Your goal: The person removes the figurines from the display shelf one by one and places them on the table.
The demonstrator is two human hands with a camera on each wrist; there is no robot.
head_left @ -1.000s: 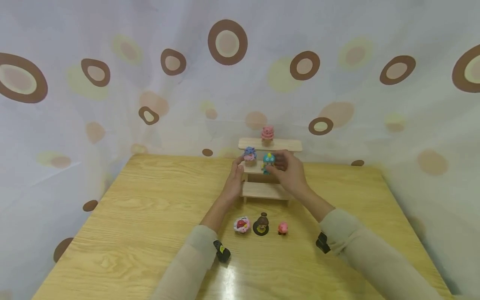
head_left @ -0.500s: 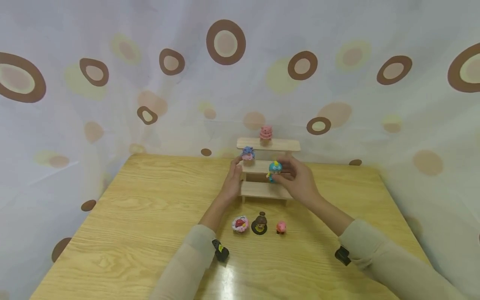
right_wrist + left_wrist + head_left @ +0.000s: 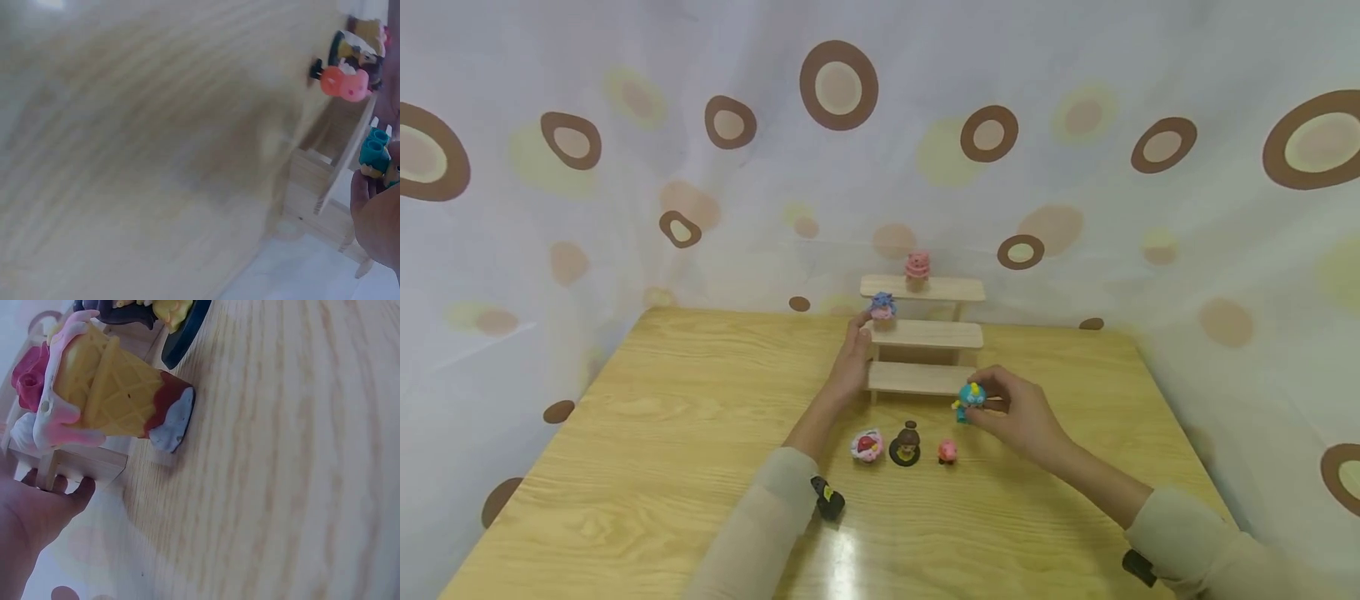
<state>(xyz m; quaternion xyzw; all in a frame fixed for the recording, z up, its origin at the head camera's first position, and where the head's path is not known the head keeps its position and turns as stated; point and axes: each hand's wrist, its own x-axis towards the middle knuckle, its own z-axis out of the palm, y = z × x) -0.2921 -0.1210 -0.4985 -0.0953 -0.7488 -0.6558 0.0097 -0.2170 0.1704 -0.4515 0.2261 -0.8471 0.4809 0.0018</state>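
Note:
My right hand (image 3: pixel 1018 421) pinches a small teal figurine (image 3: pixel 972 396) with a yellow crest, held just off the front right corner of a three-tier wooden display shelf (image 3: pixel 925 333). The right wrist view shows the figurine's teal legs (image 3: pixel 374 150) sticking out past the fingers. At the shelf's left side, my left hand (image 3: pixel 850 362) grips the wood, fingers curled around its edge in the left wrist view. Close to its fingertips, a blue-and-pink figurine (image 3: pixel 882 307) stands on the middle tier. A pink figurine (image 3: pixel 917 266) stands on the top tier.
A row of toys stands before the shelf: a waffle-cone toy with pink icing (image 3: pixel 119 387), a brown-haired doll on a dark round base (image 3: pixel 907 446), and a pink pig figurine (image 3: pixel 947 451). Behind the wooden table (image 3: pixel 662 433) hangs a dotted cloth (image 3: pixel 760 192).
My right hand has carried the teal figurine from the middle tier down, right and toward me, off the shelf. My left hand stays at the shelf's left side. The view has shifted slightly.

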